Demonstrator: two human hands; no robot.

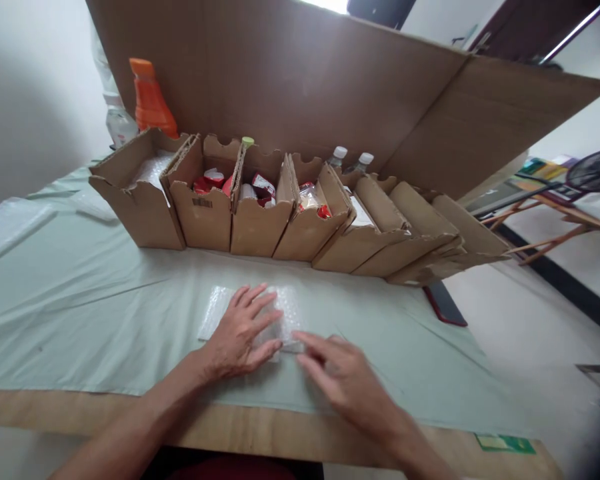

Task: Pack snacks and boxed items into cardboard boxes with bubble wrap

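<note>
A sheet of clear bubble wrap (286,313) lies flat on the pale green tablecloth near the table's front. My left hand (247,330) rests palm down across its middle, fingers spread. At the wrap's lower right corner is my right hand (333,367), with index finger and thumb extended and apart and the other fingers curled. The index fingertip touches or nearly touches the wrap's edge. Nothing shows between the right thumb and index finger.
Behind the hands stands a row of cardboard bins (257,227), some holding red packets and one holding bubble wrap. More bubble wrap (13,227) lies at the left. An orange bottle (153,103) and a large cardboard panel (300,80) stand behind. A dark flat object (444,305) lies at the right edge.
</note>
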